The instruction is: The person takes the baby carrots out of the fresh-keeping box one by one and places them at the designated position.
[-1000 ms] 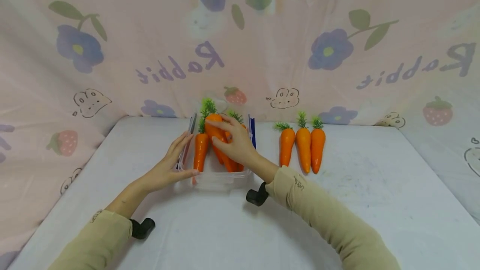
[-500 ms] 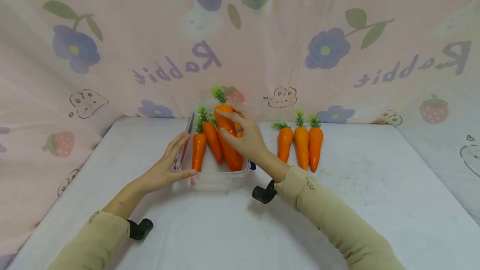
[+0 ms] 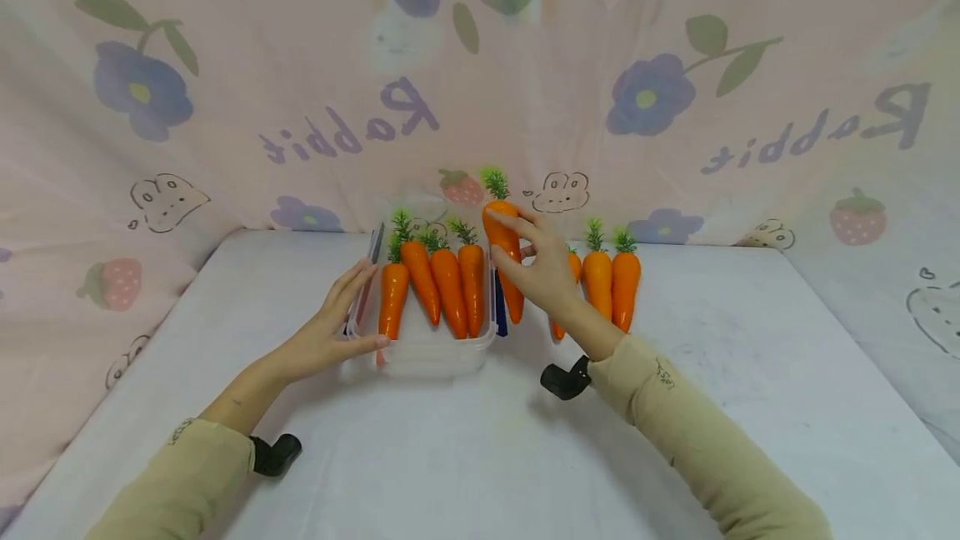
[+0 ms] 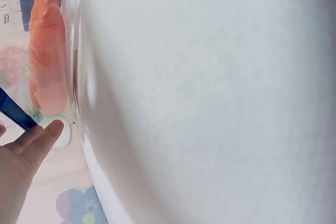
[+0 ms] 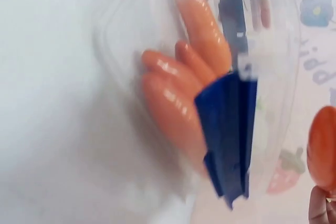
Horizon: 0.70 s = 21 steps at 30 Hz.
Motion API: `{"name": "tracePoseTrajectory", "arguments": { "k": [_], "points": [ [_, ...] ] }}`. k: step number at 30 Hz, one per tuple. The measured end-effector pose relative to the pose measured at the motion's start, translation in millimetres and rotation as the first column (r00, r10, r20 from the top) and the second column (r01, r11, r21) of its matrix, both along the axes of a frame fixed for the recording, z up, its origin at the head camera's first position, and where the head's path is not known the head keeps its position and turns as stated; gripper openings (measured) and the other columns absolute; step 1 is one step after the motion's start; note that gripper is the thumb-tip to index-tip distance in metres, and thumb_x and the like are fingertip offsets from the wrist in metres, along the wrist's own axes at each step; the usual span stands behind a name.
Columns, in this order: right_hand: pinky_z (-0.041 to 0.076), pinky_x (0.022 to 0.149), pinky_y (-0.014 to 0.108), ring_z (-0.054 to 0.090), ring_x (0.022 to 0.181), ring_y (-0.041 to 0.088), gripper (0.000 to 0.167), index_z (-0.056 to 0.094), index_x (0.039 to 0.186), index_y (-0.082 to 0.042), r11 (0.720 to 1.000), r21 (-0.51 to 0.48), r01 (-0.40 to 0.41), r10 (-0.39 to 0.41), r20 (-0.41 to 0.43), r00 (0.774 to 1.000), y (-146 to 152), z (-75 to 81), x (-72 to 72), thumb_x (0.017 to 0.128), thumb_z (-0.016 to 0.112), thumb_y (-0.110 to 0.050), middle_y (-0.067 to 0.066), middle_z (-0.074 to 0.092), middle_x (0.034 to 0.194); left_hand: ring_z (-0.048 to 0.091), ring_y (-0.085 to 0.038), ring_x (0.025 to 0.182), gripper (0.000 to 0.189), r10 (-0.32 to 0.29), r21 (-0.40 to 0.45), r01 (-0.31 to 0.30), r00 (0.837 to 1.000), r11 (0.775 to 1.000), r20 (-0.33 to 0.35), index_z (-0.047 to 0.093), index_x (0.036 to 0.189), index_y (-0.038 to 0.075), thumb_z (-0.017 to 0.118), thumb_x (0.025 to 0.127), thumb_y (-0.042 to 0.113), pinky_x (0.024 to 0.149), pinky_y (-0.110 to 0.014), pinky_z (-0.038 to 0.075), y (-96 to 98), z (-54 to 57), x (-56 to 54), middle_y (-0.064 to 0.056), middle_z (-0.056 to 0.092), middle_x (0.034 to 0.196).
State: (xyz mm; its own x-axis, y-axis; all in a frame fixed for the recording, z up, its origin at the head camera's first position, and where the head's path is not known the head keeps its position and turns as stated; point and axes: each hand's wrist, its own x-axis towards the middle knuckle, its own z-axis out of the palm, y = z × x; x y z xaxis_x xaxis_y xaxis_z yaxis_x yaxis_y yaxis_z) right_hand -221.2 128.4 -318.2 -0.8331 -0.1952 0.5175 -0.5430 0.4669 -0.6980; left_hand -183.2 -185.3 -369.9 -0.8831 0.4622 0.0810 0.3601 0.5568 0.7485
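Note:
My right hand (image 3: 542,261) pinches an orange toy carrot (image 3: 496,227) with green leaves, leaf end up, in the air just past the right side of a clear plastic box (image 3: 435,357). The right wrist view catches this carrot (image 5: 321,145) and the fingertips at its right edge. Several carrots (image 3: 447,286) lie side by side inside the box, tips toward the front. Along the box's left side rests my left hand (image 3: 330,336), its fingers straight and its thumb at the front left corner. In the left wrist view, carrots (image 4: 48,61) show through the box's wall.
To the right lie more carrots (image 3: 597,277) on the white table (image 3: 750,373), one partly hidden by my right hand. Blue clip flaps (image 5: 228,129) stick out from the box's sides. A patterned cloth (image 3: 525,90) hangs behind the table.
My right hand has lifted a carrot from among those in the box and carried it rightward over the box's right side. The left hand stays at the box.

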Motion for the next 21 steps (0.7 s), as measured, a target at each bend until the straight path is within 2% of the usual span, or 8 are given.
{"name": "tracePoseTrajectory", "arguments": {
  "k": [4, 10, 12, 14, 15, 19, 21],
  "points": [
    [0.054, 0.081, 0.041, 0.051, 0.121, 0.030, 0.041, 0.061, 0.130, -0.013, 0.998, 0.030, 0.051, -0.052, 0.037, 0.998, 16.1, -1.7, 1.2, 0.089, 0.065, -0.012, 0.015, 0.044, 0.144, 0.005, -0.046, 0.144, 0.095, -0.001, 0.004, 0.001, 1.000, 1.000, -0.004, 0.004, 0.155, 0.028, 0.070, 0.087, 0.032, 0.101, -0.077, 0.018, -0.2, 0.0, 0.0, -0.007, -0.010, 0.161],
    [0.053, 0.083, 0.042, 0.047, 0.126, 0.032, 0.042, 0.061, 0.130, -0.012, 0.993, 0.044, 0.109, -0.111, 0.047, 0.993, 40.2, -7.7, 3.0, 0.088, 0.065, -0.011, 0.016, 0.042, 0.146, 0.004, -0.046, 0.144, 0.096, -0.004, 0.004, 0.004, 1.000, 1.000, -0.001, 0.004, 0.155, 0.027, 0.071, 0.087, 0.033, 0.101, -0.077, 0.017, 0.2, 0.6, 0.5, -0.007, -0.010, 0.161],
    [0.052, 0.081, 0.037, 0.049, 0.122, 0.032, 0.042, 0.061, 0.130, -0.012, 0.990, 0.053, 0.131, -0.133, 0.051, 0.990, 48.9, -11.0, 4.3, 0.088, 0.066, -0.012, 0.016, 0.043, 0.145, 0.004, -0.045, 0.145, 0.096, -0.002, 0.004, 0.002, 1.000, 1.000, 0.004, 0.004, 0.155, 0.029, 0.071, 0.086, 0.033, 0.101, -0.077, 0.016, 0.4, 0.6, 0.7, -0.007, -0.010, 0.161],
    [0.049, 0.073, 0.031, 0.055, 0.106, 0.033, 0.042, 0.061, 0.130, -0.013, 0.986, 0.069, 0.149, -0.154, 0.059, 0.986, 57.2, -14.7, 5.4, 0.088, 0.066, -0.012, 0.015, 0.043, 0.145, 0.004, -0.045, 0.145, 0.096, -0.001, 0.007, 0.001, 1.000, 1.000, 0.004, 0.005, 0.155, 0.029, 0.071, 0.086, 0.032, 0.101, -0.077, 0.016, 0.2, 0.6, 0.9, -0.008, -0.010, 0.161],
    [0.046, 0.070, 0.030, 0.054, 0.107, 0.033, 0.042, 0.061, 0.131, -0.012, 0.985, 0.075, 0.156, -0.161, 0.063, 0.985, 61.3, -17.1, 5.4, 0.088, 0.066, -0.012, 0.016, 0.043, 0.145, 0.004, -0.045, 0.145, 0.096, 0.000, 0.008, -0.001, 1.000, 1.000, 0.005, 0.005, 0.155, 0.029, 0.071, 0.086, 0.032, 0.101, -0.077, 0.016, 0.1, 0.7, 1.2, -0.008, -0.010, 0.161],
    [0.049, 0.083, 0.041, 0.050, 0.118, 0.037, 0.043, 0.059, 0.132, -0.013, 0.983, 0.078, 0.168, -0.175, 0.104, 0.979, 76.0, -24.0, 6.9, 0.089, 0.065, -0.014, 0.016, 0.041, 0.145, 0.004, -0.044, 0.145, 0.095, 0.002, 0.010, -0.002, 1.000, 1.000, 0.004, 0.005, 0.155, 0.030, 0.071, 0.086, 0.032, 0.101, -0.077, 0.016, -0.2, 0.6, 1.1, -0.007, -0.010, 0.161],
    [0.047, 0.093, 0.052, 0.038, 0.134, 0.038, 0.043, 0.059, 0.132, -0.012, 0.981, 0.081, 0.177, -0.186, 0.119, 0.975, 82.6, -26.1, 8.2, 0.090, 0.064, -0.015, 0.017, 0.040, 0.145, 0.004, -0.044, 0.145, 0.095, 0.000, 0.009, 0.000, 1.000, 1.000, 0.003, 0.005, 0.155, 0.030, 0.071, 0.086, 0.033, 0.101, -0.077, 0.016, -0.1, 0.6, 0.8, -0.006, -0.010, 0.161]
  ]
}}
